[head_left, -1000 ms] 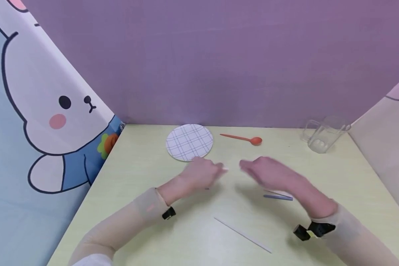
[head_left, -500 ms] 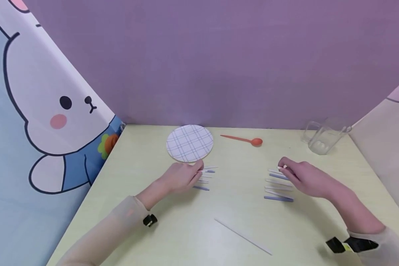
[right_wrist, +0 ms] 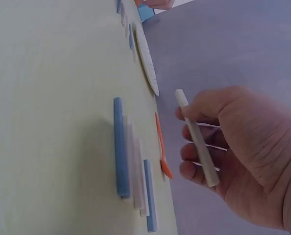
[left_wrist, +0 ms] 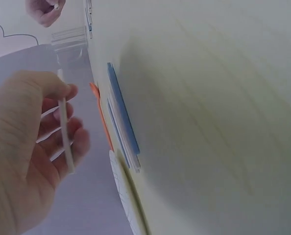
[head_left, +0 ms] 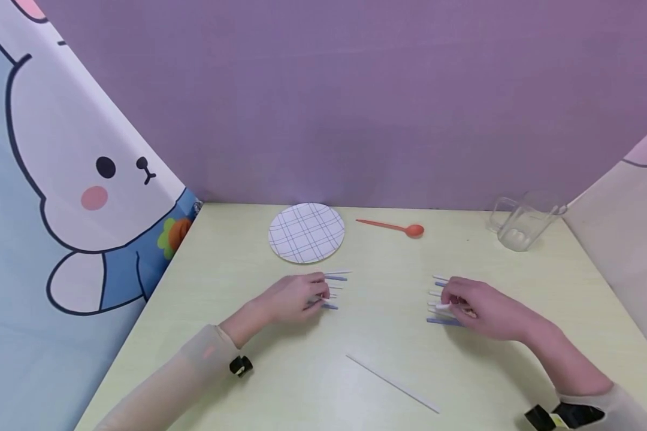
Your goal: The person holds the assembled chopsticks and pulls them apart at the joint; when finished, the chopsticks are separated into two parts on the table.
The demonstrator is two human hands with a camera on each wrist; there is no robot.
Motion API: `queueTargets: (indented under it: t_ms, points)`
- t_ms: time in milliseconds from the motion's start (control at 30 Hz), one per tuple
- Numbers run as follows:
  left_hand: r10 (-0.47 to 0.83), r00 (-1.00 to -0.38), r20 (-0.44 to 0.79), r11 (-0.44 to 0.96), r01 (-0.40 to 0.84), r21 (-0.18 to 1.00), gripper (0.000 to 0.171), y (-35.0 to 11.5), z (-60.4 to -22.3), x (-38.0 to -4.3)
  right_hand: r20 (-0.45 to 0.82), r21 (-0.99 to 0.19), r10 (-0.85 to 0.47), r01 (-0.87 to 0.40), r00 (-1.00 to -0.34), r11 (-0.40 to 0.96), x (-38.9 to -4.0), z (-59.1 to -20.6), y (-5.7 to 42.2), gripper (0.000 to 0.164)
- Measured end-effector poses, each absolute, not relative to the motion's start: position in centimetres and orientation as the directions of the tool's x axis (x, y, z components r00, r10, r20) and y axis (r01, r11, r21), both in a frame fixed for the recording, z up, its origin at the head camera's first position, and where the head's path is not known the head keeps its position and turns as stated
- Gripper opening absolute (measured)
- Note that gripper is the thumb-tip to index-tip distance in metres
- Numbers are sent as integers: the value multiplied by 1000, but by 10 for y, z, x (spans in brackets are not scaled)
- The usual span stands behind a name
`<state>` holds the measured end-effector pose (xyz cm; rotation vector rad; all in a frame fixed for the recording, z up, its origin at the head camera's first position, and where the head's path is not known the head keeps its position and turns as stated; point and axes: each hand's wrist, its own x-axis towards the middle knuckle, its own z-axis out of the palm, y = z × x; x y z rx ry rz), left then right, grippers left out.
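Note:
My left hand (head_left: 291,299) pinches a short white stick (left_wrist: 64,129) between thumb and forefinger, raised off the table. Below it a row of short blue and white sticks lies side by side, partly hidden; one blue stick (left_wrist: 122,107) shows in the left wrist view. At the right, my right hand (head_left: 487,308) pinches another short white stick (right_wrist: 200,149). Under that hand is a second row, with a blue stick (right_wrist: 120,147) nearest the wrist camera and several white ones beside it. A long thin white stick (head_left: 392,384) lies alone near the front.
A round plate (head_left: 306,233) with a checked pattern lies behind the left row. To its right is an orange spoon (head_left: 414,231). A clear jug (head_left: 517,233) stands at the back right corner. A purple backdrop (head_left: 356,120) rises behind the pale table (head_left: 280,383).
From near the middle, my hands have moved apart to the two stick rows. Over the last half second both came slightly nearer the front, each with a white stick.

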<state>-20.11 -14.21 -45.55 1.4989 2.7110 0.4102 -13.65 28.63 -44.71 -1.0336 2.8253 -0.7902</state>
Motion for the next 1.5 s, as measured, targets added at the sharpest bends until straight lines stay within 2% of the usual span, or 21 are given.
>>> queueTargets:
  t_ms: [333,600,800,1000,1300,1500]
  points:
    - [845,-534,27,514,825,234,8,-146,-464,-199,166,-499,-706,-676,-689,542,-134,-455,286,23]
    - [849,-529,-13,511,814,277,8,-144,-464,-199,113,-547,-695,-629,-710,553,-133,-460,284,20]
    - [840,-541,-50,526,787,322,9,-143,-465,-200,128,-530,-705,-649,-697,546,-132,-464,283,21]
    - [850,-523,-57,510,793,334,9,-141,-468,-203,120,-511,-712,-658,-692,553,-133,-465,282,20]
    - [845,-531,-59,520,793,316,10,-140,-470,-205,30,-464,-662,-598,-748,654,-138,-467,288,18]
    - [836,-545,-64,535,786,311,11,-139,-470,-206,57,-447,-648,-600,-759,663,-141,-467,288,17]
